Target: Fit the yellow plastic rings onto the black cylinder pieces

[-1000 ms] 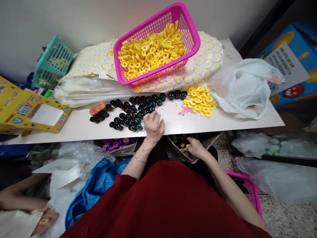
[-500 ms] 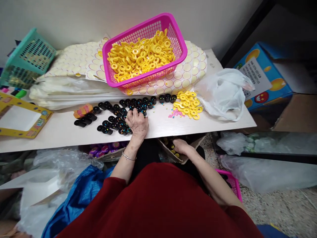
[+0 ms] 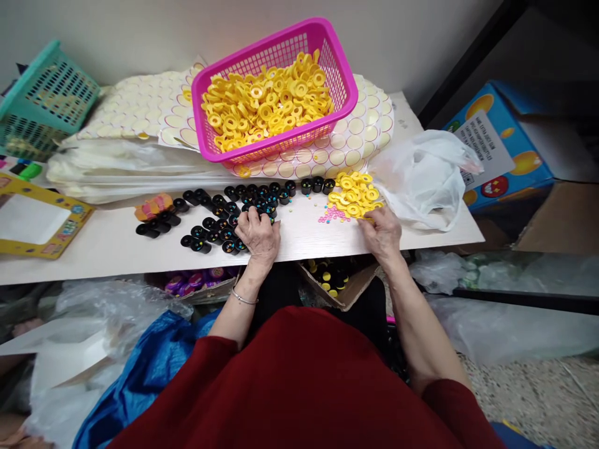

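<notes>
Small black cups [image 3: 215, 237] stand in a cluster on the white table, several with coloured beads inside. My left hand [image 3: 258, 236] lies at the cluster's right side with its fingers curled down among the cups; what they grip is hidden under them. At the near edge of a pile of yellow plastic rings with tabs [image 3: 353, 193], my right hand [image 3: 384, 234] has its fingers closed in a pinch on a yellow ring. Pink beads [image 3: 333, 214] are scattered left of that pile. Below the table edge, a cardboard box [image 3: 349, 299] contains black cups with yellow tops.
A pink basket [image 3: 276, 144] full of yellow rings stands behind on sheets of round stickers [image 3: 369, 125]. A white plastic bag [image 3: 421, 181] lies at the right, beside a blue carton [image 3: 505, 149]. Leftward are a teal basket [image 3: 51, 93], a yellow window box [image 3: 42, 215] and purple pieces [image 3: 196, 280].
My right hand has come up out of the cardboard box below the table and moved to the yellow rings. My left hand has stayed at the black cups.
</notes>
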{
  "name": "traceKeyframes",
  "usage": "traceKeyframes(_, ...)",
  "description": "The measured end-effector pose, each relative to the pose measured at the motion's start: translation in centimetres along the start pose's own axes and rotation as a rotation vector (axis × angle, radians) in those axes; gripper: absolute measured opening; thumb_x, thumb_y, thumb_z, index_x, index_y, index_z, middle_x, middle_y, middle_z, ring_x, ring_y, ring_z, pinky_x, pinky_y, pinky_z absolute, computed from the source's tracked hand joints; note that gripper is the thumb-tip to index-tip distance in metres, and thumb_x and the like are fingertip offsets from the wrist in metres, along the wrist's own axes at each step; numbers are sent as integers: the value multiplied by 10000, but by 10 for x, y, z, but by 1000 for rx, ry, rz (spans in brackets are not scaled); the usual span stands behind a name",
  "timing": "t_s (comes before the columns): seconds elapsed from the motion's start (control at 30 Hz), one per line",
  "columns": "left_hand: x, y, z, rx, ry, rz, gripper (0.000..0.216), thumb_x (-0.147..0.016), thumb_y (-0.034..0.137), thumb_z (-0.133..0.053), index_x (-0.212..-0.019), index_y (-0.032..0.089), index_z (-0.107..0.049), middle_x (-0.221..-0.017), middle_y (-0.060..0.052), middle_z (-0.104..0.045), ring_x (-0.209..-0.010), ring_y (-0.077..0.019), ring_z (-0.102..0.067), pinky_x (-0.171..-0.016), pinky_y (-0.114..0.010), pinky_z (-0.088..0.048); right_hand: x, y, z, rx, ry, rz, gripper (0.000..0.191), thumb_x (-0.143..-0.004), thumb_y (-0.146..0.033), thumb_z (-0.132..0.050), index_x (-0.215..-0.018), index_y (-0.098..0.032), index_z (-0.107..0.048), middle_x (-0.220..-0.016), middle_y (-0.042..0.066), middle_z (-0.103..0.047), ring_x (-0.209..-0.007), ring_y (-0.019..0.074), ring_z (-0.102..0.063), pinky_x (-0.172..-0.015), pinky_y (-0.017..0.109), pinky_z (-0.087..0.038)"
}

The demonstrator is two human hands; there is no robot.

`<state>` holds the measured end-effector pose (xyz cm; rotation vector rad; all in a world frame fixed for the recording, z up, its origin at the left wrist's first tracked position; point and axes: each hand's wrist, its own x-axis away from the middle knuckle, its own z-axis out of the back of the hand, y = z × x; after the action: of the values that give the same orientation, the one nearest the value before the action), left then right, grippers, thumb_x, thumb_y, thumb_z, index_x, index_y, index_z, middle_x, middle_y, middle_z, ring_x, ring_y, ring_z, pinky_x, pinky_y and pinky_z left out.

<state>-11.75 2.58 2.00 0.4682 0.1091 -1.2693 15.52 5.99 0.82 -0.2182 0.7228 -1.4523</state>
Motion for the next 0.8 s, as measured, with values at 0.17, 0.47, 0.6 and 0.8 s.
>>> traceKeyframes(0.17,5,2,1,-3,-36,-32,191,-791,329,-586,-887,171,-635,-1294,-153,-553,-1165,-349,-432,-900,-482,-319,1,-26,-22,176,-166,148,214,-844,-260,-470,-825,-213,-678,-864,65,-572,-828,204,-482,-663,300,-365)
traceKeyframes(0.47,15,12,2,158,-111,-160,159,-787,266,-574,-902,185,-649,-1070,-123,-648,-1041,-301,-500,-849,-444,-368,-4,-49,-30,394,-271,177,281,-872,-158,-383,-854,-147,-663,-890,128,-586,-828,236,-449,-661,331,-318)
traceKeyframes(0.6,25,27,-7,388,-165,-296,277,-732,196,-598,-1007,183,-625,-973,-86,-663,-953,-247,-520,-847,-389,-422,8,-59,-15,318,-396,130,255,-852,-177,-408,-819,-162,-661,-871,110,-615,-834,218,-503,-661,305,-333)
traceKeyframes(0.8,26,48,-30,721,-300,-268,447,-608,134,-664,-1049,181,-604,-896,-30,-653,-872,-188,-542,-796,-319,-479,18,-60,-2,211,-549,-185,247,-807,-246,-460,-840,-191,-699,-885,80,-701,-824,207,-596,-669,284,-380)
